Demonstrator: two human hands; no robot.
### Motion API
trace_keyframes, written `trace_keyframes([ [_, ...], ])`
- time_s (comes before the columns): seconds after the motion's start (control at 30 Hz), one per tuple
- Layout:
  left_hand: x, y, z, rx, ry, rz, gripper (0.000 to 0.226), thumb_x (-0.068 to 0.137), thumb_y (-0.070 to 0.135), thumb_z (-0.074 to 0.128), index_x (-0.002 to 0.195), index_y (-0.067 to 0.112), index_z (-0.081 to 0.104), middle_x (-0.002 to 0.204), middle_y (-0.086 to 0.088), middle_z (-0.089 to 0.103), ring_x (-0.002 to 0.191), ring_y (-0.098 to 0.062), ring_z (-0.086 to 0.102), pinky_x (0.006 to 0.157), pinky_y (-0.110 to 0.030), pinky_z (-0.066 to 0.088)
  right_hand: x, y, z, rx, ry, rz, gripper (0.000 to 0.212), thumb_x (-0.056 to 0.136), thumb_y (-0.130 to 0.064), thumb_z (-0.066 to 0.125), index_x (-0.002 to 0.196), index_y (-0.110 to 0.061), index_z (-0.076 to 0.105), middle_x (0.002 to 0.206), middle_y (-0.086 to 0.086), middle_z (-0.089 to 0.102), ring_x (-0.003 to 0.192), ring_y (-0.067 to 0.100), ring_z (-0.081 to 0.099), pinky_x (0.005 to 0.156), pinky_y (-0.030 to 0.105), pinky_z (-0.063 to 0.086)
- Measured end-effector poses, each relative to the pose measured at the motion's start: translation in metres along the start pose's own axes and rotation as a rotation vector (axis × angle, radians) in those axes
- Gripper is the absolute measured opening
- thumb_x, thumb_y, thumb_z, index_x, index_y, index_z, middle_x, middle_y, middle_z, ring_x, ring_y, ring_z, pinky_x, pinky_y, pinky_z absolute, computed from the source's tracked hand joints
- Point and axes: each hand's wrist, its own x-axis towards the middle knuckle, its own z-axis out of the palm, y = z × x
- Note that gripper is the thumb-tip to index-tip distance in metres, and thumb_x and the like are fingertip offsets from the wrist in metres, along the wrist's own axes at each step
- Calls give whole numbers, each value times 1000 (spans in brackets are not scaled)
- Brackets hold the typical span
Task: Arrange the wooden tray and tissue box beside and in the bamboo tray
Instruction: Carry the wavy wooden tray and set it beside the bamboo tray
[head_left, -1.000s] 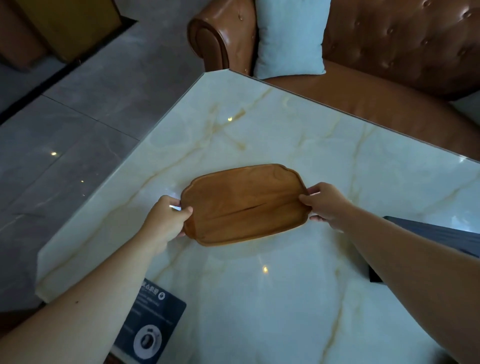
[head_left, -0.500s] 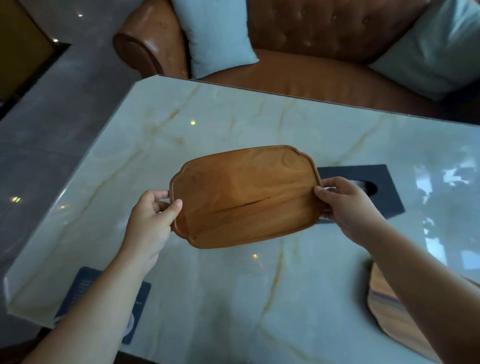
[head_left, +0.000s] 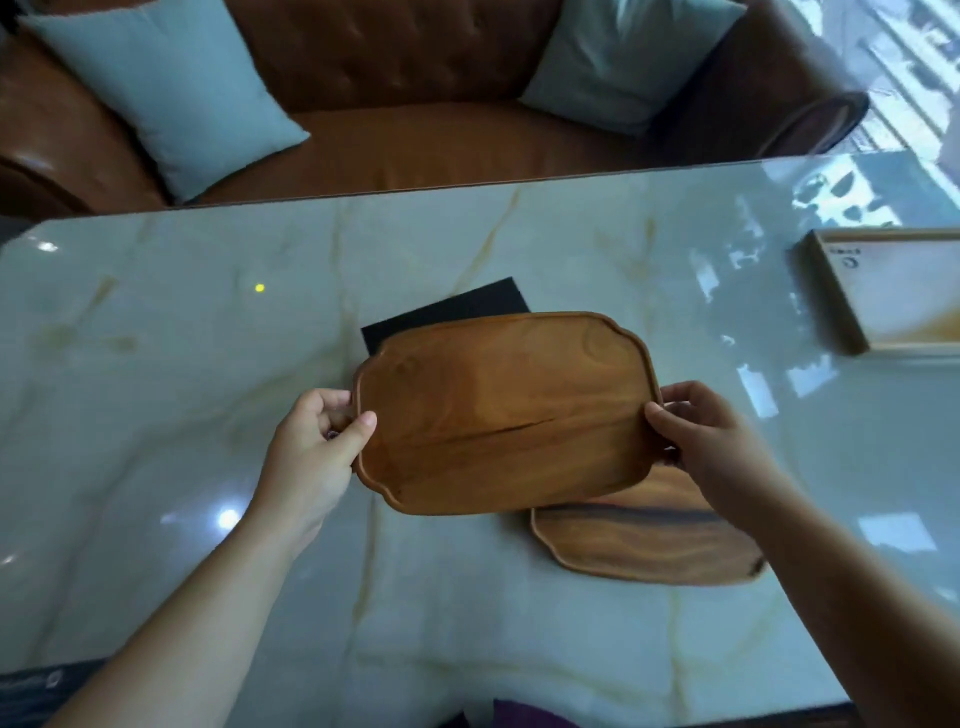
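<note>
I hold a scalloped brown wooden tray (head_left: 504, 410) in the air above the marble table (head_left: 182, 389). My left hand (head_left: 317, 452) grips its left edge and my right hand (head_left: 711, 441) grips its right edge. A black tissue box (head_left: 457, 312) lies flat behind it, mostly hidden by the tray. A second wooden tray (head_left: 649, 540) rests on the table below my right wrist. The pale bamboo tray (head_left: 831, 306), rectangular with a raised rim, sits at the far right and is cut off by the frame edge.
A brown leather sofa (head_left: 415, 130) with two light blue cushions (head_left: 156, 88) runs along the table's far edge. The near table edge is by my body, with a dark card (head_left: 31, 680) at the bottom left corner.
Both hands have carried the wooden tray to the right and lifted it. The view has swung right, bringing the tissue box, the second wooden tray and the bamboo tray into sight.
</note>
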Motion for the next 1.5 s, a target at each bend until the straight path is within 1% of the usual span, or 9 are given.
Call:
trace_keyframes([
  [0.1, -5, 2, 34, 93, -74, -1, 22, 78, 24, 68, 98, 25, 59, 91, -8, 69, 82, -26, 66, 82, -47, 53, -10, 20, -33, 14, 56, 49, 7, 92, -5, 55, 87, -8, 53, 70, 10, 55, 60, 22, 50, 53, 29, 47],
  [0.23, -19, -5, 76, 217, -154, -7, 29, 82, 13, 68, 108, 19, 57, 95, -11, 67, 86, -28, 66, 83, -46, 54, -22, 50, -70, -44, 120, 126, 7, 92, -5, 57, 93, -1, 51, 74, 14, 57, 63, 25, 52, 48, 25, 47],
  [0.37, -28, -22, 105, 358, -216, -10, 34, 78, 20, 70, 109, 26, 58, 95, -11, 67, 87, -27, 66, 85, -51, 54, -33, 78, -95, -215, 119, 138, 23, 88, -24, 65, 83, -8, 50, 71, 11, 59, 47, 9, 52, 42, 17, 40],
  [0.53, -36, -29, 136, 461, -251, -19, 39, 82, 13, 68, 119, 17, 57, 79, 3, 53, 75, -19, 59, 80, -40, 53, -31, 104, -115, -466, 120, 157, 30, 82, -44, 67, 80, -19, 50, 76, 5, 68, 63, 21, 62, 54, 35, 43],
  [0.67, -36, -36, 151, 503, -287, -51, 47, 81, 10, 68, 126, 13, 55, 76, 3, 52, 68, -21, 57, 80, -45, 52, -24, 112, -127, -647, 139, 109, 32, 82, -49, 65, 77, -23, 47, 71, 0, 66, 64, 18, 62, 54, 35, 43],
  [0.83, -35, -43, 164, 602, -262, -39, 49, 81, 13, 68, 129, 13, 54, 76, 6, 53, 82, -24, 60, 83, -35, 48, -11, 116, -139, -785, 82, 114, 37, 80, -59, 59, 80, -24, 45, 71, -6, 64, 65, 17, 61, 57, 36, 48],
  [0.93, -34, -43, 167, 645, -254, -45, 51, 81, 16, 68, 130, 15, 53, 78, 7, 52, 90, -26, 62, 88, -36, 48, -4, 119, -143, -886, 33, 111, 42, 81, -64, 53, 83, -23, 45, 72, -5, 63, 67, 18, 60, 61, 38, 52],
  [1.2, -37, -44, 175, 729, -203, -55, 52, 80, 21, 68, 130, 18, 53, 95, -5, 59, 92, -28, 60, 87, -38, 48, 12, 119, -153, -1015, -52, 47, 44, 82, -68, 46, 82, -24, 43, 76, -8, 60, 72, 19, 59, 56, 33, 47],
  [1.5, -43, -46, 179, 719, -140, -67, 45, 80, 19, 68, 123, 19, 58, 101, -6, 62, 93, -24, 60, 85, -34, 47, 24, 118, -164, -1047, -178, -20, 44, 82, -66, 49, 74, -24, 40, 71, -6, 59, 70, 19, 58, 58, 37, 47],
])
